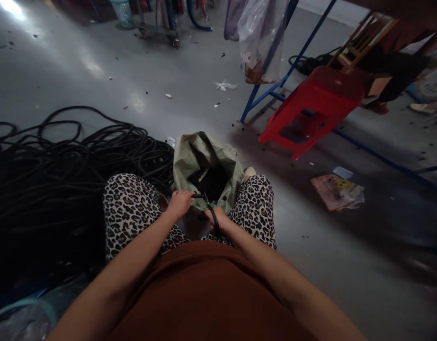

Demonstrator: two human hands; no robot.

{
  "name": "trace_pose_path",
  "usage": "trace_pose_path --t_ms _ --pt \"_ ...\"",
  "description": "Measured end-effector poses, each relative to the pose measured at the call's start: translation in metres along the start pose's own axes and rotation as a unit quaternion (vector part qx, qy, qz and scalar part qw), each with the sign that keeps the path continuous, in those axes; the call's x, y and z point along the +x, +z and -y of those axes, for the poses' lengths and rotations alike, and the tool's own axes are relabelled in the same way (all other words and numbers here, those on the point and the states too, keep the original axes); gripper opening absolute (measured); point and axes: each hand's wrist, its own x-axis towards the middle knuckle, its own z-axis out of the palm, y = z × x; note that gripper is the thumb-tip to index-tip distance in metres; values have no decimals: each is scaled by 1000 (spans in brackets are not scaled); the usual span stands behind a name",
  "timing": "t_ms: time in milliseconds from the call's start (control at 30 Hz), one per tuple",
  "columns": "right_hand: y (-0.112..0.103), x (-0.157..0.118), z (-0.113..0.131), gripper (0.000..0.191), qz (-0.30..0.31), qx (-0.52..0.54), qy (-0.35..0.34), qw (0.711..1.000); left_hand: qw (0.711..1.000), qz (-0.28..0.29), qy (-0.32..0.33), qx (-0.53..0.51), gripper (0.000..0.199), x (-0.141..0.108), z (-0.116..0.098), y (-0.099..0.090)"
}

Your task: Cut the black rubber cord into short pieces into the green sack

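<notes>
My left hand [181, 203] is closed on a black cord [197, 195], whose end sticks out to the right over the sack. In my right hand [219, 220] is a pair of scissors [214, 219] with dark handles, its blades pointing up and left at the cord. Whether the blades touch the cord is too small to tell. Between my knees stands an open green woven sack [183, 163] with dark pieces inside. A large heap of black cord [133, 147] lies on the floor at the left.
A red plastic stool [310, 104] stands tilted in view at the upper right, beside a blue metal frame [252, 102]. A clear plastic bag [263, 38] hangs there. Printed packets [337, 191] lie on the floor. A person's legs show at the far right. A tub [49, 305] is lower left.
</notes>
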Motion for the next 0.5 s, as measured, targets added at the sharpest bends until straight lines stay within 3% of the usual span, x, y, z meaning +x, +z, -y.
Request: trace_pose_path --t_ms 100,300,500 --pt "-1 -3 4 24 -13 -12 19 1000 1000 -8 -1 -2 33 0 0 -1" --pt "1 -9 7 42 21 -5 36 999 1000 -4 -14 17 34 0 -2 -3" --pt "4 -1 4 42 29 15 59 998 999 0 -36 22 36 -1 -4 -7"
